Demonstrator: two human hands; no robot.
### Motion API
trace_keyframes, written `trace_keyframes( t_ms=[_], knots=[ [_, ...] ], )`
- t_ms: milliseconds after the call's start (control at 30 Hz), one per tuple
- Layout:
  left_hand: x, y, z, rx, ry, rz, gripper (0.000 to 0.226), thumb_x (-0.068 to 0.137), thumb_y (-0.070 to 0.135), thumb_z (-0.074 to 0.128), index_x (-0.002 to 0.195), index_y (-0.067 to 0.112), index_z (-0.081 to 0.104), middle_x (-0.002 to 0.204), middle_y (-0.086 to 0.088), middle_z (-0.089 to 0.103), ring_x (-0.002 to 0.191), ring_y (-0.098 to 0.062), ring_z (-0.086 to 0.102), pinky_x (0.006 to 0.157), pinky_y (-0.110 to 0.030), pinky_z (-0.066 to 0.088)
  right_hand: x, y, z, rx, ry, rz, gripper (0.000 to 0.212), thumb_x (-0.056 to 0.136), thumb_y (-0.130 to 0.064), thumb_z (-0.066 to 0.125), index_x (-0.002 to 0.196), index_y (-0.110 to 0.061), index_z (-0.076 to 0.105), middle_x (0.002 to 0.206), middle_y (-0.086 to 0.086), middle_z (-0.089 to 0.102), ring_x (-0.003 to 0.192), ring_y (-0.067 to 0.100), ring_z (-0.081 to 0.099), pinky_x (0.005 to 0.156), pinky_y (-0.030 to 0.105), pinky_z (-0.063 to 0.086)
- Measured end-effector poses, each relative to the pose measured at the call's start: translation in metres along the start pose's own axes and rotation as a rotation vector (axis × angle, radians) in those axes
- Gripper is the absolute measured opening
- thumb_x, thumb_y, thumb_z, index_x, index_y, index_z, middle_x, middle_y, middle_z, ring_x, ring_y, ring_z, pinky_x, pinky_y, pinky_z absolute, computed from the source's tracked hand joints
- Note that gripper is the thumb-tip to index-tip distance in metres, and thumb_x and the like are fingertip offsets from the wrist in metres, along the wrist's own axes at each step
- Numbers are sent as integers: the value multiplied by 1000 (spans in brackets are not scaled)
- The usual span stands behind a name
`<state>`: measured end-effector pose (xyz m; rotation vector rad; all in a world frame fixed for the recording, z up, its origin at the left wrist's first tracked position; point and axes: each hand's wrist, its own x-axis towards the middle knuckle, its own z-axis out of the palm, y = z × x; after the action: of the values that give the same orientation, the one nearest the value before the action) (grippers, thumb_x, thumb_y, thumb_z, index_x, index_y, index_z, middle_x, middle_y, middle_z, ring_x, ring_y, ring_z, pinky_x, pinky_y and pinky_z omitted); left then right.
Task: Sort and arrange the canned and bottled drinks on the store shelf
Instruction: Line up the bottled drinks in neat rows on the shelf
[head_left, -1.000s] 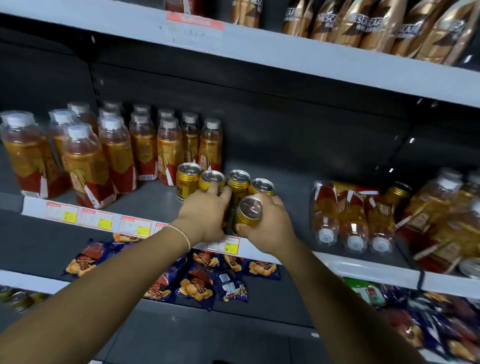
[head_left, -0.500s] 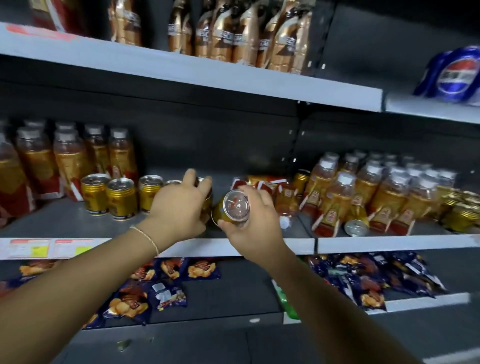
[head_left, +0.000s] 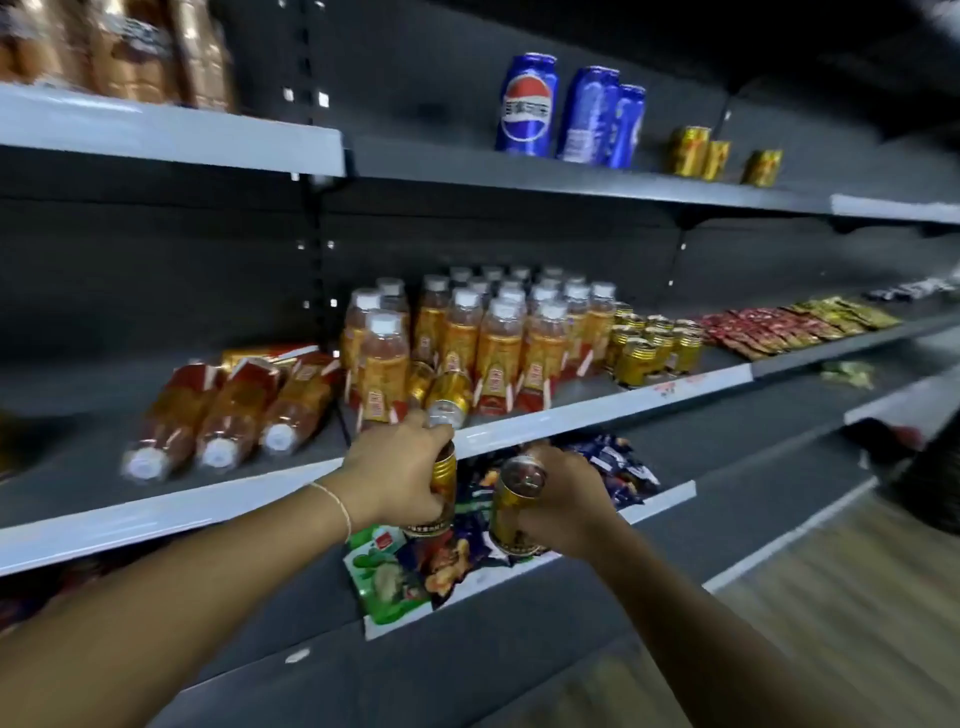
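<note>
A person stands at a store's drinks shelf (head_left: 597, 410), each of the two hands wrapped around a can: the left hand (head_left: 389, 470) grips a gold can (head_left: 444, 480), the right hand (head_left: 569, 501) a second gold can (head_left: 514, 514). Both cans hang just in front of the shelf edge, above snack packs (head_left: 410, 571). Behind stand upright tea bottles (head_left: 498, 338), with toppled bottles (head_left: 234, 410) to their left.

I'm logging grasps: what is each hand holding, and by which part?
The left hand grips a gold can round its side; the right hand grips a second gold can round its lower body.
</note>
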<state>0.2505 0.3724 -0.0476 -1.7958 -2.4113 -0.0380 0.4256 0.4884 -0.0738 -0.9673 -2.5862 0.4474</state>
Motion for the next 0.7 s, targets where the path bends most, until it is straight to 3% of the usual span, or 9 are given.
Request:
trace_keyframes(
  t_ms=[100, 167, 267, 367, 500, 600, 700],
  knots=[
    [38, 42, 2, -9, -9, 73, 58, 65, 37, 63, 119, 26, 46, 106, -2, 45, 83, -27, 57, 52, -33, 47, -6, 42, -25, 27, 29, 86, 19, 65, -36, 72, 78, -26, 63, 71, -13, 63, 66, 7, 59, 46, 9, 30],
    [59, 65, 3, -17, 4, 116, 54, 64, 37, 64, 114, 26, 47, 100, 0, 43, 77, -24, 55, 46, -29, 37, -6, 66, -38, 18, 56, 141, 21, 68, -37, 74, 82, -25, 63, 76, -10, 66, 71, 11, 63, 51, 16, 42],
    [88, 93, 5, -37, 30, 165, 47, 64, 39, 66, 105, 26, 46, 94, 1, 40, 68, -21, 51, 45, -28, 36, -3, 94, -52, 30, 75, 205, 26, 70, -37, 75, 89, -22, 67, 84, -6, 67, 74, 15, 65, 62, 27, 54],
    [118, 115, 9, -43, 44, 194, 51, 67, 42, 69, 109, 24, 46, 101, -2, 43, 67, -22, 52, 45, -28, 38, 4, 118, -58, 40, 114, 246, 23, 68, -30, 76, 86, -19, 68, 79, -3, 66, 72, 17, 63, 62, 31, 56],
    [166, 133, 15, -70, 70, 206, 58, 71, 40, 70, 121, 22, 46, 115, -6, 45, 70, -23, 52, 49, -32, 46, 26, 145, -60, 48, 131, 290, 31, 68, -34, 77, 95, -22, 68, 89, -4, 65, 82, 18, 62, 69, 34, 56],
    [207, 140, 17, -99, 91, 203, 69, 72, 43, 72, 131, 22, 41, 124, -9, 43, 70, -22, 50, 46, -28, 37, 54, 164, -68, 54, 126, 307, 40, 60, -39, 71, 98, -25, 66, 91, -6, 61, 85, 18, 58, 70, 31, 53],
    [248, 143, 12, -127, 106, 179, 76, 72, 44, 73, 135, 22, 38, 129, -10, 40, 72, -21, 48, 45, -27, 33, 87, 179, -82, 32, 141, 306, 35, 65, -31, 74, 98, -24, 65, 91, -7, 60, 93, 20, 57, 75, 34, 54]
  ],
)
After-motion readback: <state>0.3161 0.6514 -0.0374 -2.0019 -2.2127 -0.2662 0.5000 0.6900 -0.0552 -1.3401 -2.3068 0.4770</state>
